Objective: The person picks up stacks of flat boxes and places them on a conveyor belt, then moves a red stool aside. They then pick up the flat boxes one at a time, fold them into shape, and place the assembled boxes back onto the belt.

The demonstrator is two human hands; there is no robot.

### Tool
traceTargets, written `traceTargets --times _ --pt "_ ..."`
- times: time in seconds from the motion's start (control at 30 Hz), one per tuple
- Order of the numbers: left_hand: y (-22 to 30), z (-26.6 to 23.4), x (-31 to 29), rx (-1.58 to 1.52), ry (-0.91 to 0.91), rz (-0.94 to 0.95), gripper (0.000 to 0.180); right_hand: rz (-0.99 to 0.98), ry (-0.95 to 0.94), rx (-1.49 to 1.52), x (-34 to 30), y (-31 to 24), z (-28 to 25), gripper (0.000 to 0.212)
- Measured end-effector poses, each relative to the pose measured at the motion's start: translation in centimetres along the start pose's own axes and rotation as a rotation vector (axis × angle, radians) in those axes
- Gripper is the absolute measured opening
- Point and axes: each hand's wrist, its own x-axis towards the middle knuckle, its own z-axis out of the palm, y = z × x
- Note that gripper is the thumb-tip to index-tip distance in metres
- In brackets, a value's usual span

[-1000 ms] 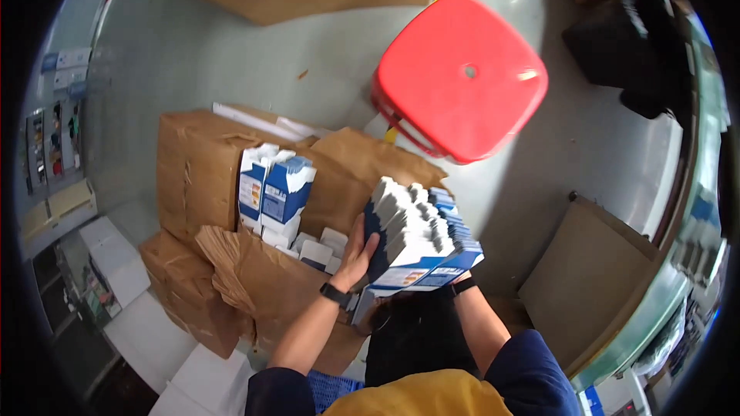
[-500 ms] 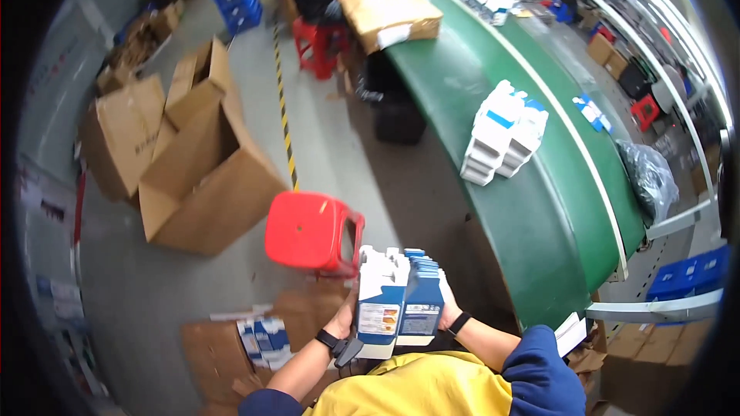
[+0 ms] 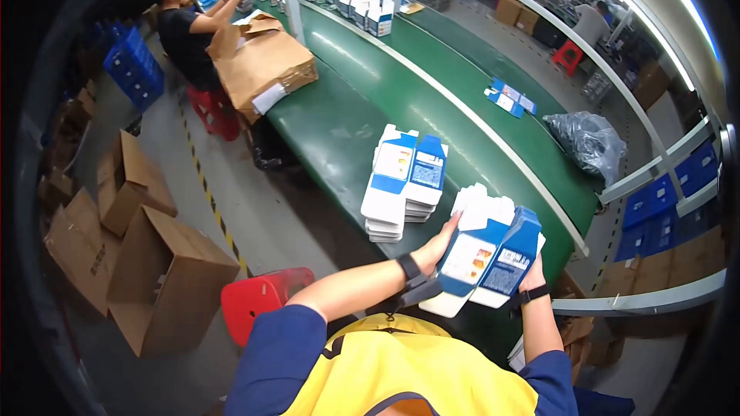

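Between my two hands is a stack of flattened blue-and-white cartons (image 3: pixel 470 258), gripped from both sides above the near end of the green conveyor belt (image 3: pixel 331 127). My left hand (image 3: pixel 438 249) presses the stack's left edge, its fingers partly hidden behind the cartons. On the right edge, my right hand (image 3: pixel 533 273) closes round the blue side, and most of its fingers are out of sight. Just left of and beyond my hands, another pile of flat cartons (image 3: pixel 385 196) lies on the belt.
A large brown carton (image 3: pixel 266 65) sits on the belt near a seated person in black (image 3: pixel 189 38). Assembled small boxes (image 3: pixel 362 8) stand farther along. A grey plastic bag (image 3: pixel 586 142) lies on the right. Left are a red stool (image 3: pixel 250 308) and open cardboard boxes (image 3: pixel 166 277).
My hands have carried the carton stack from in front of my body, beside the stool, rightward to above the belt. The view has turned right toward the belt.
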Motion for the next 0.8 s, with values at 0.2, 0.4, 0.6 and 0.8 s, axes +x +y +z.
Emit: traceTargets --times 0.2,0.4,0.6,0.8 --pt "2.5 -2.3 7.4 -0.034 0.085 0.011 0.081 -0.069 0.005 -0.225 9.1 -2.0 -4.2 0.055" --pt "6.8 -2.7 -0.7 0.841 -0.105 -0.058 0.075 -0.158 0.29 -0.513 10.3 1.4 -4.5 0.052" --pt "20.1 -14.2 -8.3 0.736 0.444 0.153 0.032 -0.109 0.411 -0.527 8.2 2.5 -5.3 0.065" --pt "16.2 -22.9 -3.5 0.348 0.631 -0.552 0.101 -0.071 0.487 -0.393 8.6 3.6 -5.0 0.063"
